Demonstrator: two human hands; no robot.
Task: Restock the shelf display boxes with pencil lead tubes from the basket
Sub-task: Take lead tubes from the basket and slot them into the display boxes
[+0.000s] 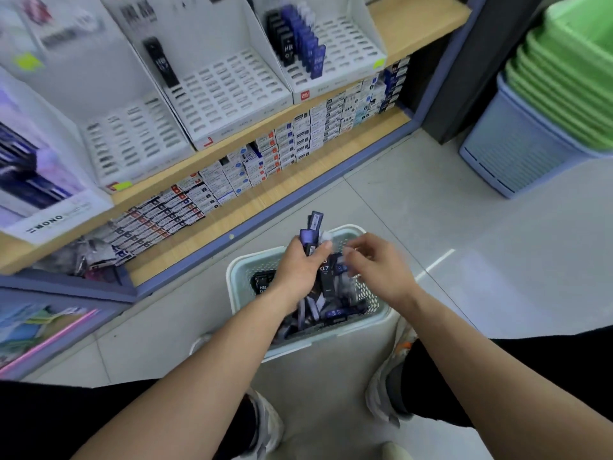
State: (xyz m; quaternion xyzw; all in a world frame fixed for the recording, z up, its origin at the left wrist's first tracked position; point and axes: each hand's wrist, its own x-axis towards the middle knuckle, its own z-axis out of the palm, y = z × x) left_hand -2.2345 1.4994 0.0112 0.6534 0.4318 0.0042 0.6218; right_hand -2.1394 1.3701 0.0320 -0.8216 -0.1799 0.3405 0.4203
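Observation:
A pale mint basket (378, 312) stands on the floor between my feet, holding several black and purple pencil lead tubes (326, 293). My left hand (300, 265) grips a bunch of purple tubes (311, 229) upright above the basket. My right hand (374, 267) hovers over the basket's right side with fingers curled; whether it holds a tube is blurred. On the shelf above stand white slotted display boxes: the right box (345, 51) has a row of black and purple tubes, the middle box (229, 91) has one black tube, the left box (132, 141) shows bare slots.
Small stacked cartons (298, 137) line the lower wooden shelf. A stack of green baskets (570, 78) sits in a blue-grey bin (510, 154) at the right. A lower shelf with coloured stationery (36, 330) is at the left. Tiled floor lies around the basket.

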